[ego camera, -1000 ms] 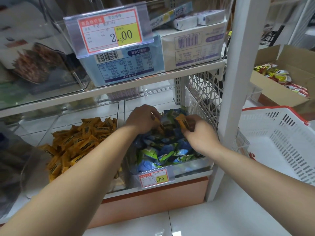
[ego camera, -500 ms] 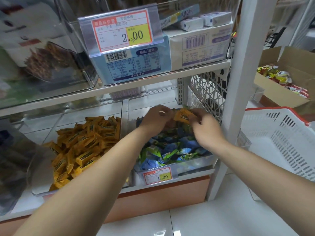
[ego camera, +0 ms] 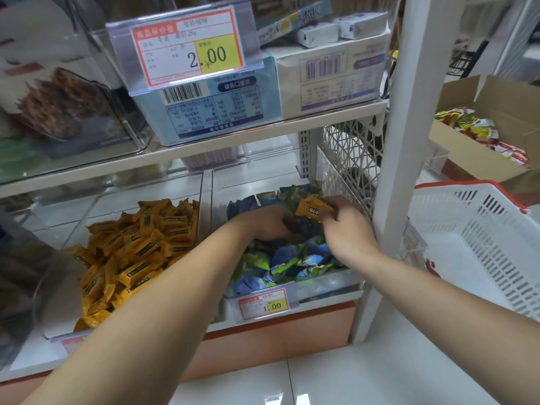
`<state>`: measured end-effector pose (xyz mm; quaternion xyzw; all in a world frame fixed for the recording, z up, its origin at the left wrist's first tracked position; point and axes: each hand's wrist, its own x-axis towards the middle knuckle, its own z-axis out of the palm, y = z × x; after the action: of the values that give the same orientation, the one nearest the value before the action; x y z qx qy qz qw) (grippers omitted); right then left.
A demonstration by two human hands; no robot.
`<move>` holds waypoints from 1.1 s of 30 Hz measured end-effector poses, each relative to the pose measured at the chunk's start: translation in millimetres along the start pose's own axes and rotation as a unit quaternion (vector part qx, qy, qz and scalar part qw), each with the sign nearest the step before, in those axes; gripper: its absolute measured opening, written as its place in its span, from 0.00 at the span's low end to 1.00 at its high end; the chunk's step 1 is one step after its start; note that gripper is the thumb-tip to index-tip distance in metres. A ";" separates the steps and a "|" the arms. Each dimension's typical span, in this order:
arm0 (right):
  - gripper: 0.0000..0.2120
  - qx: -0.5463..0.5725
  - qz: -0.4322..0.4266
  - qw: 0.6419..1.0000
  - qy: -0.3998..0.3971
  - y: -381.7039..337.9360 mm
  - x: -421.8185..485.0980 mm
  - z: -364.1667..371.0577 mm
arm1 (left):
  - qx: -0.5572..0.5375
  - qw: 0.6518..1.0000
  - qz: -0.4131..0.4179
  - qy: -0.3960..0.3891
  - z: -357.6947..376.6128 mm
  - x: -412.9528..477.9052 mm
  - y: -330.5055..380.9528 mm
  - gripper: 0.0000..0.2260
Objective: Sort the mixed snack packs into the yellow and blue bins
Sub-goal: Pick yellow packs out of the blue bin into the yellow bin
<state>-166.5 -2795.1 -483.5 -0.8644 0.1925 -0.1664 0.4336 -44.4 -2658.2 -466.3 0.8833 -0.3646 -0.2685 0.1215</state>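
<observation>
White shelf (ego camera: 336, 294), yellow-pack bin (ego camera: 163, 190), blue-pack bin (ego camera: 321, 283), seemingly touching

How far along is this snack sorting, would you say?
Mostly done, it seems. The left bin holds only yellow packs as far as shows. In hand: the right hand pinches one stray yellow pack over the blue and green packs in the right bin, while the left hand rests among them. Left: drop that pack in with the yellow ones and check for buried strays.

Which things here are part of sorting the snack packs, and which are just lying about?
Job: yellow pack, pinched by the right hand; left hand in the blue packs; yellow bin; blue bin.
Lying about: white basket, cardboard box, boxed goods above.
</observation>
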 end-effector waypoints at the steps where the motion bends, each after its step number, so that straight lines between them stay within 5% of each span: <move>1: 0.12 0.009 0.000 1.000 0.002 0.0 0.1 0.2 | -0.017 1.000 0.010 0.008 -0.7 -2.3 -2.6 0.10; 12: 0.09 0.033 0.004 0.999 0.000 -0.8 -3.2 -1.1 | 0.015 0.998 -0.043 0.043 -2.3 -7.4 -3.9 0.15; 16: 0.09 0.036 0.005 0.999 0.005 -2.5 -3.1 -0.7 | -0.001 1.000 -0.014 0.021 11.1 4.3 15.9 0.02; 24: 0.09 0.041 0.001 0.999 0.015 -3.6 -3.2 -0.8 | 0.009 0.994 -0.065 0.090 13.8 5.0 13.7 0.11; 30: 0.08 0.082 0.006 0.997 -0.003 -3.2 -1.9 -1.5 | -0.127 0.959 -0.037 0.251 -6.9 -39.2 5.7 0.06; 33: 0.04 0.154 0.036 0.987 0.007 -10.8 -1.0 -2.0 | -0.270 0.912 -0.006 0.308 -6.7 -63.8 7.5 0.05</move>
<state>-166.3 -2790.0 -473.7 -0.7788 0.1989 -0.1843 0.5657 -82.6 -2618.1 -433.1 0.8580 -0.2171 -0.0720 0.4600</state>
